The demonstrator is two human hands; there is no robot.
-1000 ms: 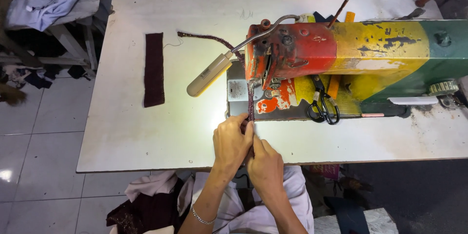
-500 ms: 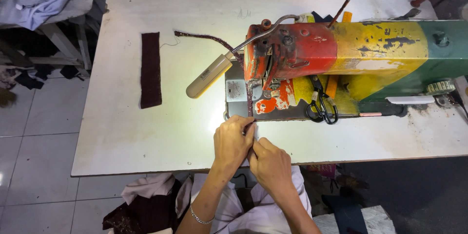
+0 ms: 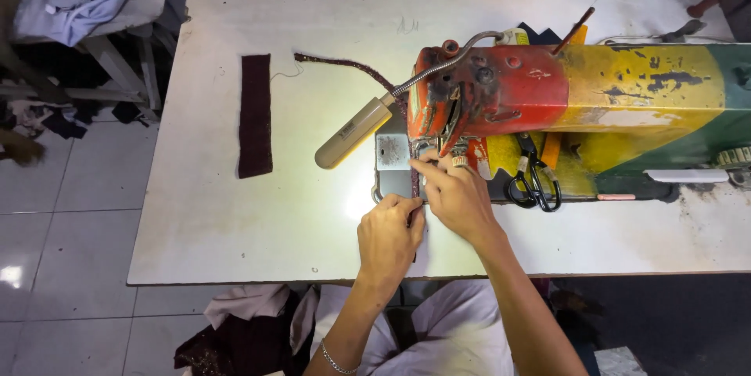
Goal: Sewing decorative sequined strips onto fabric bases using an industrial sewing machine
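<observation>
A worn sewing machine [image 3: 563, 102], painted red, yellow and green, lies across the right of a white table [image 3: 235, 219]. A narrow dark maroon fabric strip [image 3: 352, 67] runs from behind the machine head, under the presser foot, to the front. My left hand [image 3: 391, 237] pinches the strip's near end just in front of the needle plate. My right hand [image 3: 458, 192] presses the strip beside the presser foot, with its fingers close to the needle. Both hands touch each other over the strip.
A gooseneck lamp [image 3: 352, 132] shines on the needle area. A flat maroon cloth rectangle [image 3: 255, 114] lies at the table's left. Black scissors [image 3: 533, 180] rest on the machine bed. A bench with pale clothes [image 3: 74, 4] stands at far left. Fabric scraps [image 3: 242, 333] lie below the table edge.
Both hands have moved up from the table's front edge toward the presser foot. The right hand now reaches the needle area.
</observation>
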